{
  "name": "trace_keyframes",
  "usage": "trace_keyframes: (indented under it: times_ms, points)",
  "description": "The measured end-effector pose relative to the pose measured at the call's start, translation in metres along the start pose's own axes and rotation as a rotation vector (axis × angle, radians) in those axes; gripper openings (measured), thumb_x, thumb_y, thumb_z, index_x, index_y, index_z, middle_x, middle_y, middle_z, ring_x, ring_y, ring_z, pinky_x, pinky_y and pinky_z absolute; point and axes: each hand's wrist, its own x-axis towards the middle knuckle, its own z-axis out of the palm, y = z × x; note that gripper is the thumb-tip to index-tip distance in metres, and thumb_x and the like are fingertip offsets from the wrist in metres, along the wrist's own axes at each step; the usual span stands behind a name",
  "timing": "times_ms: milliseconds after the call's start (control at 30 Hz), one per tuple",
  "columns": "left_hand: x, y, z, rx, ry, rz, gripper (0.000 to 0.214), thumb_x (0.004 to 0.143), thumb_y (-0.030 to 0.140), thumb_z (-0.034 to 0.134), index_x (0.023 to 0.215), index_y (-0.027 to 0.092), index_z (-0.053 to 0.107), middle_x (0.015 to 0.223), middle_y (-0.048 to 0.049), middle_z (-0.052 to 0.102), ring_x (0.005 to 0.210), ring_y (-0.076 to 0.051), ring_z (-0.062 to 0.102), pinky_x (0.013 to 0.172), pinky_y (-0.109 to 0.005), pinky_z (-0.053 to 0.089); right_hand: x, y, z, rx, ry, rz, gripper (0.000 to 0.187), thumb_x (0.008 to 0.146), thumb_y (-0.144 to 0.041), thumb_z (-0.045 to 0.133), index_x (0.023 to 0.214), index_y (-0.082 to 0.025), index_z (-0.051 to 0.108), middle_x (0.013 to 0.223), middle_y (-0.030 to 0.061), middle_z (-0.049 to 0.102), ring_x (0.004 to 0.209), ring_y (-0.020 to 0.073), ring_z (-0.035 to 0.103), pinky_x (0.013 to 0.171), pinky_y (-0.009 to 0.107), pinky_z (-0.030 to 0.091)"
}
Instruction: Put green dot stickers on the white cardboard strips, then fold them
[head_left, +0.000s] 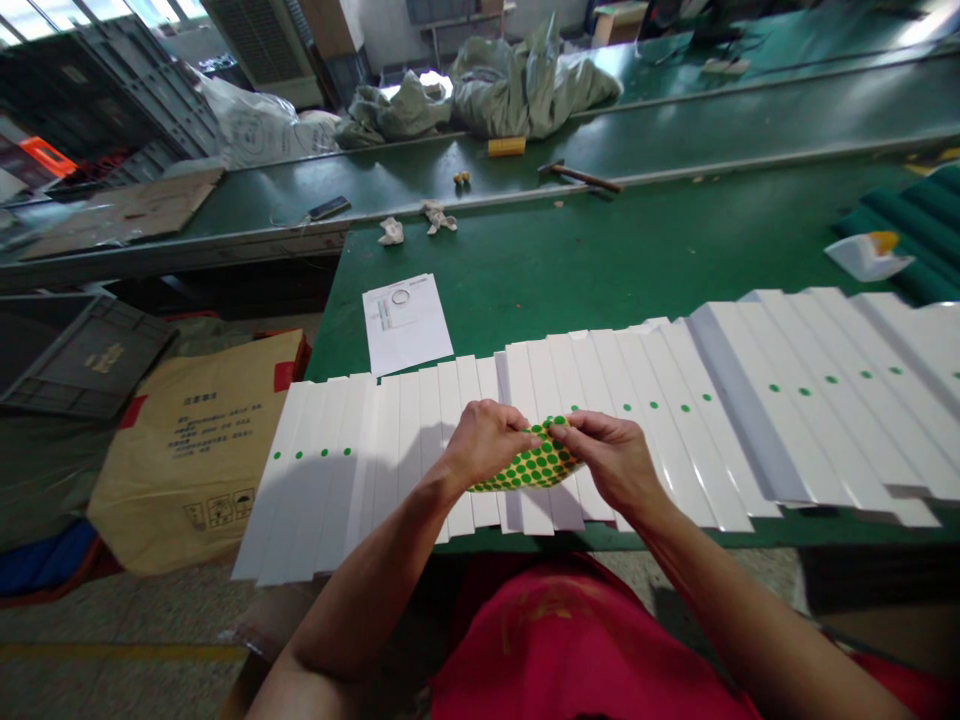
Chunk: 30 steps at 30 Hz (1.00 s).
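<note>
A yellow sheet of round green stickers (534,465) is held up in front of me, above a row of white box pieces. My left hand (487,440) pinches its upper left edge, fingers closed. At the upper right edge, my right hand (611,455) is closed too, thumb and fingertips pressed together on the sheet; whether a single dot is between them I cannot tell. Beneath both hands, flat white boxes (427,430) overlap in a long row. Green dots mark several at the left end, such as this dot (298,455), and many on the right (654,405).
A printed paper (409,325) lies behind the row on the green table (600,260). Farther back are a hammer (581,178), a yellow roll (507,147), crumpled scraps (391,232) and grey-green bags (517,90). Left of the table stand a brown sack (202,440) and a grey crate (82,350).
</note>
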Motion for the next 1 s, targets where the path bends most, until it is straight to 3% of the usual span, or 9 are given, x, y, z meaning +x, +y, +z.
trace_keyframes:
  times_ms: [100,200,333,733,1000]
  points:
    - [0.000,-0.003,-0.002,0.040,0.038,0.070,0.013,0.072,0.025,0.072,0.080,0.016,0.076,0.067,0.0009,0.066,0.065,-0.012,0.058,0.062,-0.023,0.042,0.001,-0.002,0.002,-0.093,-0.019,-0.058,0.020,0.076,-0.035,0.071,0.067,-0.016,0.069,0.061,-0.0001,0.058,0.060,0.0129,0.049,0.055,0.025,0.037]
    - [0.000,-0.007,-0.004,0.056,0.101,0.243,0.022,0.074,0.020,0.071,0.095,0.017,0.074,0.088,-0.0030,0.071,0.082,-0.015,0.063,0.075,-0.026,0.046,0.002,-0.005,0.003,-0.216,-0.072,-0.161,0.023,0.079,-0.033,0.067,0.064,-0.017,0.065,0.060,-0.0019,0.053,0.060,0.0118,0.046,0.055,0.025,0.033]
    - [0.000,-0.010,-0.005,0.104,0.117,0.371,0.015,0.080,0.017,0.065,0.090,0.022,0.075,0.085,-0.0016,0.070,0.083,-0.015,0.062,0.077,-0.028,0.046,0.003,-0.006,0.007,-0.294,-0.098,-0.200,0.027,0.081,-0.034,0.064,0.061,-0.016,0.060,0.058,-0.0031,0.048,0.057,0.0110,0.043,0.054,0.025,0.031]
    - [-0.003,-0.016,-0.007,0.038,0.226,0.355,0.015,0.076,0.008,0.065,0.083,0.018,0.073,0.082,-0.0009,0.072,0.078,-0.014,0.063,0.075,-0.027,0.046,0.006,-0.003,0.024,-0.212,-0.111,-0.052,0.030,0.076,-0.039,0.066,0.059,-0.016,0.057,0.053,-0.0038,0.045,0.051,0.0103,0.038,0.048,0.024,0.027]
    - [-0.005,-0.019,-0.008,0.135,0.202,0.330,0.010,0.078,0.013,0.065,0.074,0.019,0.072,0.077,-0.0001,0.072,0.077,-0.015,0.062,0.076,-0.029,0.043,0.008,-0.001,0.032,-0.190,-0.144,-0.024,0.034,0.075,-0.042,0.068,0.057,-0.016,0.056,0.052,-0.0042,0.042,0.052,0.0092,0.034,0.048,0.024,0.023]
